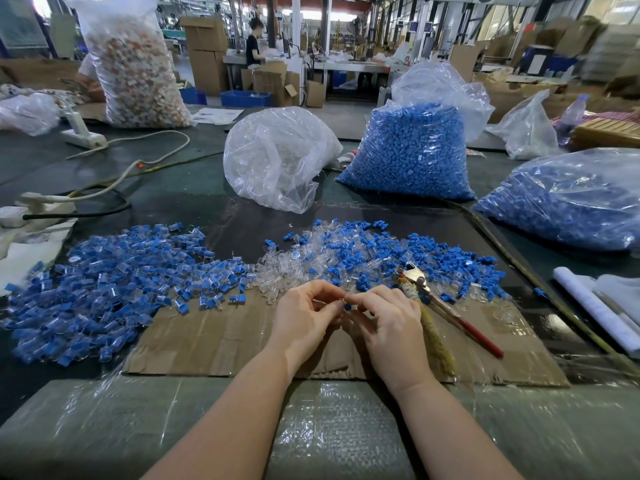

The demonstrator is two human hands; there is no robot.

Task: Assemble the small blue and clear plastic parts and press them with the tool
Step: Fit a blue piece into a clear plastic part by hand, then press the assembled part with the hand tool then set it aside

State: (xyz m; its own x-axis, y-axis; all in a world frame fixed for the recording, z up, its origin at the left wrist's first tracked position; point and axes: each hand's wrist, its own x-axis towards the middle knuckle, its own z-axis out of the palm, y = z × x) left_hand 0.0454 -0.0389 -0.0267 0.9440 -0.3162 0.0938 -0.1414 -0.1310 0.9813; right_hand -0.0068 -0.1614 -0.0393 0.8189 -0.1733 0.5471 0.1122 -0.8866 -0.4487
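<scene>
Blue plastic part (347, 307), small, pinched in right hand (384, 318) fingertips; left hand (306, 315) pinches a clear part (327, 301) against it, above the cardboard sheet (221, 337). Pliers-type tool (446, 303) lies just right; loose parts pile (346, 254) behind; assembled pile (104, 292) left.

Bare arms, bare hands, nothing worn

Both forearms come up from the bottom edge with no sleeve on either, uncovered all the way to the wrist. The left hand (306, 315) shows no glove, ring or watch, and the right hand (384, 318) beside it is just as plain: no strap at its wrist, short unpainted nails on the fingers.
</scene>
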